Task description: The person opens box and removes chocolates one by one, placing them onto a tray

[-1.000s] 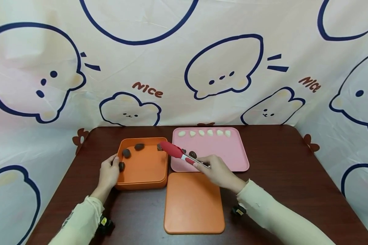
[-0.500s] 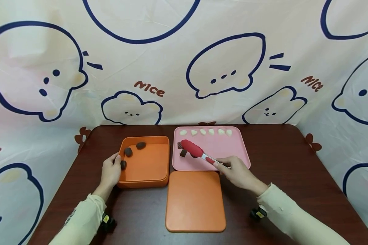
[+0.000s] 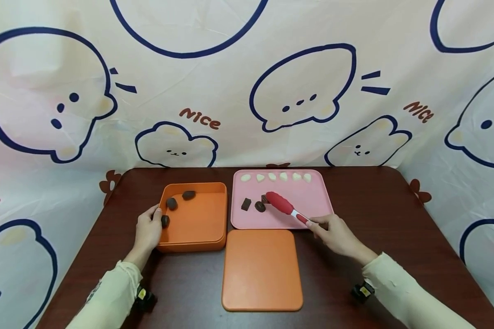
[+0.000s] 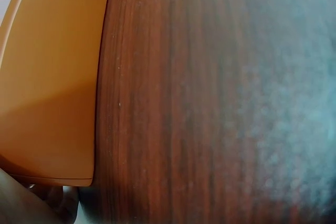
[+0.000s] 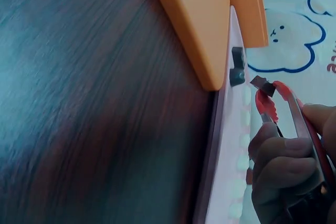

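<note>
My left hand (image 3: 147, 235) grips the left wall of an orange box (image 3: 199, 221), its thumb at the rim. Inside that box lie 3 dark brown chocolates (image 3: 188, 195). In my right hand (image 3: 340, 236) I hold red-tipped tongs (image 3: 280, 203) over a pink tray (image 3: 312, 198). The right wrist view shows a brown chocolate (image 5: 263, 85) pinched between the tong tips, above the tray. Beside it on the tray rest a rectangular chocolate (image 3: 246, 204) and a round one (image 3: 260, 207). The left wrist view shows mostly the box's outer wall (image 4: 50, 77) and table.
A row of several small white pieces (image 3: 272, 177) runs along the tray's far edge. An orange lid (image 3: 262, 270) lies flat in front of the tray, right of the box. The dark wooden table (image 3: 374, 205) ends at a printed cloth backdrop (image 3: 230, 91).
My right hand has carried the tongs and the pinched chocolate rightward, from the box's right edge to over the pink tray. The left hand stays on the box.
</note>
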